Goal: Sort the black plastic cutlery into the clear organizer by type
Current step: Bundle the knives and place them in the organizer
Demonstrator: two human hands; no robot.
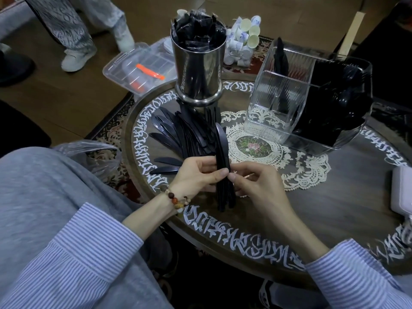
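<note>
My left hand [196, 175] and my right hand [258, 186] together grip a bundle of black plastic knives [221, 152], held upright over the round table [334, 208]. A loose pile of black cutlery [185, 130] fans out on the table just beyond my left hand. The clear organizer [278, 103] stands at the right back; its near-left compartment holds a few black pieces, and its right compartments are packed with black cutlery [338, 94].
A steel canister [197, 70] stuffed with black wrappers stands behind the pile. A clear lidded box [138, 65] with orange items and a bag of small cups [243, 39] lie beyond. A white device [402, 192] sits at the right edge. Someone's legs stand at top left.
</note>
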